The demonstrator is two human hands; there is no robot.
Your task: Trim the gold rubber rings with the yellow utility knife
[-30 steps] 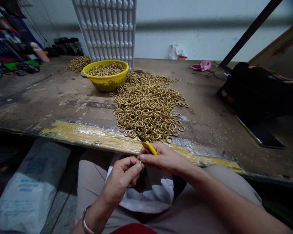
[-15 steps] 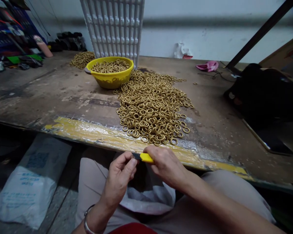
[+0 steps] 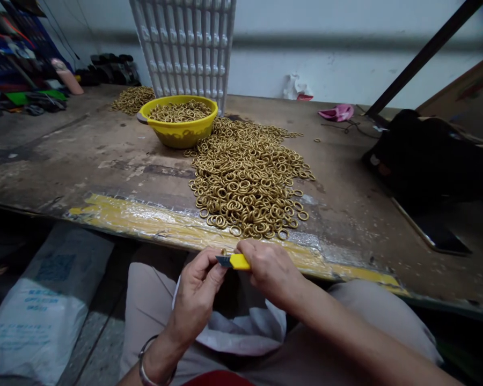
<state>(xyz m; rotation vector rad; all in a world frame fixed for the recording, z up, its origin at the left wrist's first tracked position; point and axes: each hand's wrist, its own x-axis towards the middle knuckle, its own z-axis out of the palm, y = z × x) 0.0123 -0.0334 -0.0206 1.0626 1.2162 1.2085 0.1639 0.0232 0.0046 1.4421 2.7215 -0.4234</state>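
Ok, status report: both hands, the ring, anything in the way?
Left hand pinching gold ring. Right hand gripping yellow cutter, blade by left fingertips. Ring pile beyond hands; nothing visibly blocking.

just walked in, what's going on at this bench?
A person sits at the bench, working with both bare hands. The left hand pinches what looks like a small gold ring at its fingertips. The right hand holds a yellow knife, blade out, up at those fingertips. A pile of rings lies loose ahead, next to a yellow bowl holding more.
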